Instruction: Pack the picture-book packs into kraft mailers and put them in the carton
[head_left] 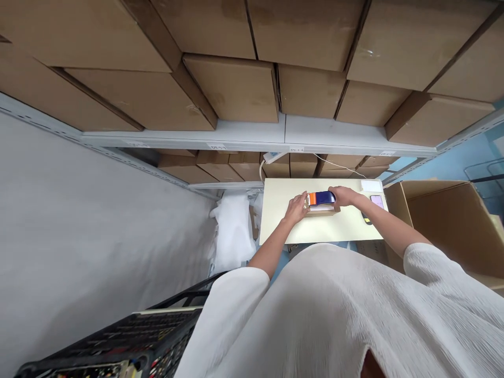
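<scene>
Head view: we find both bare hands at work over a cream tabletop (275,228), set beneath a shelf (252,135) stacked with cardboard boxes (232,89). The left hand (297,209) has its fingers curled round the orange end of a blue-and-orange item (324,197); the right hand (342,196) grasps the dark blue end. We judge that the opposed grip, one hand to each end, keeps the piece level and steady.

The item lies between the hands, at the upper edge of a small cardboard box (321,212) with a white interior. We cannot tell whether it rests on the box or is held just above it, nor whether the fingers also press on the box walls. Both stand directly before the person, in our view because this suits two-handed work.

To the right on the tabletop we note a phone (377,201), a black-and-yellow device (367,218) and a white flat object (371,186), apparently set aside within reach yet apart from the working spot. An open carton (437,220) stands beside the tabletop, its mouth accessible. White wrapping material (235,226) sits at the left, and a black crate (165,336) at the lower left; its contents we cannot identify
</scene>
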The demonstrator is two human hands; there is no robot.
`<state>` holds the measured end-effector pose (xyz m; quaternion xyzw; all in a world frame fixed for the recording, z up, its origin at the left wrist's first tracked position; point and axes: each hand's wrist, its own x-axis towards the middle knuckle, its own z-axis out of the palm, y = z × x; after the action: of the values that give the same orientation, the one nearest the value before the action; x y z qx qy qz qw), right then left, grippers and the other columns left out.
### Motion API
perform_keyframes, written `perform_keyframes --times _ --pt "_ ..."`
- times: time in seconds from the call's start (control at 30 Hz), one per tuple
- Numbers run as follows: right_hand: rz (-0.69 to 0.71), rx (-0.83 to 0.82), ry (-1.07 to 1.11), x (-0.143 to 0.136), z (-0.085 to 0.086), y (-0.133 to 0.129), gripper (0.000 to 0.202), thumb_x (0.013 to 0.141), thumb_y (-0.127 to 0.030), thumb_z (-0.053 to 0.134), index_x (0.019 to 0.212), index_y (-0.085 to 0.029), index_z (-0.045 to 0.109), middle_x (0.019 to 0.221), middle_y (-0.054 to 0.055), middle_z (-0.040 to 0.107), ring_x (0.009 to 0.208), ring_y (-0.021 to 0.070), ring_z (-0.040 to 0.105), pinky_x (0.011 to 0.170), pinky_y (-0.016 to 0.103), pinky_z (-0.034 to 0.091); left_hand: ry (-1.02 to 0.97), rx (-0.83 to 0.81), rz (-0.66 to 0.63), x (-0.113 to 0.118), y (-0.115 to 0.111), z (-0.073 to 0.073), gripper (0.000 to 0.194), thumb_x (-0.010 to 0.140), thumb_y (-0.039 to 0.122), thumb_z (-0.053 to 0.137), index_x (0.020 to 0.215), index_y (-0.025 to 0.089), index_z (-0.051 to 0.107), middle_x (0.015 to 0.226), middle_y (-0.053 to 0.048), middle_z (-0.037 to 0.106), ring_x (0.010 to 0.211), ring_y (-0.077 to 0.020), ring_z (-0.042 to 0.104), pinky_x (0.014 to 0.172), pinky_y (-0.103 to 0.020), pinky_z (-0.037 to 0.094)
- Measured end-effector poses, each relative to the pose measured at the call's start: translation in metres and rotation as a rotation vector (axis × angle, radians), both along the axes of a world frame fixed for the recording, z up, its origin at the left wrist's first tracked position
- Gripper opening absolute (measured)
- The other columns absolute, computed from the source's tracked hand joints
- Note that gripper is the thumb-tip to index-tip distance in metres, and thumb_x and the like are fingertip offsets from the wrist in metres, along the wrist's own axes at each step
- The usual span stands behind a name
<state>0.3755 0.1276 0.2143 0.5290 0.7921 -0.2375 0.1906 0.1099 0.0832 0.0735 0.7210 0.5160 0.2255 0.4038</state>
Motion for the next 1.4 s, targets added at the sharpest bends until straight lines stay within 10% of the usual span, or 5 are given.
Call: perform_keyframes --times 0.3,0.77,1.4 --pt "-0.007 -0.015 -0.024 0.026 -0.001 -0.002 0.049 0.081 -0.039 0.089 0.122 -0.027 0.066 0.118 0.013 0.079 0.107 0.0339 0.074 0.075 0.035 0.050 0.133 -0.010 0.014 0.004 0.002 0.005 0.084 0.085 0.024 0.081 0.163 0.031 0.052 0.148 -0.013 0.074 0.162 -0.0432 0.043 0.138 -0.068 -0.001" --pt "-0.100 0.001 -0.021 0.207 -0.025 -0.018 0.039 0.081 -0.029 0.086 0.115 -0.024 0.067 0.116 0.014 0.078 0.106 0.0334 0.073 0.075 0.035 0.048 0.267 -0.035 -0.004 0.007 0.003 0.011 0.083 0.087 0.027 0.078 0.166 0.035 0.051 0.166 -0.012 0.062 0.169 -0.0436 0.033 0.138 -0.070 -0.003" --pt "-0.122 -0.031 -0.014 0.203 -0.076 -0.015 0.046 0.084 -0.029 0.088 0.125 -0.022 0.069 0.122 0.019 0.078 0.107 0.0354 0.075 0.078 0.037 0.052 0.367 -0.087 0.018 0.013 0.004 0.015 0.085 0.088 0.032 0.079 0.167 0.034 0.048 0.165 -0.016 0.062 0.167 -0.0433 0.037 0.137 -0.070 0.001"
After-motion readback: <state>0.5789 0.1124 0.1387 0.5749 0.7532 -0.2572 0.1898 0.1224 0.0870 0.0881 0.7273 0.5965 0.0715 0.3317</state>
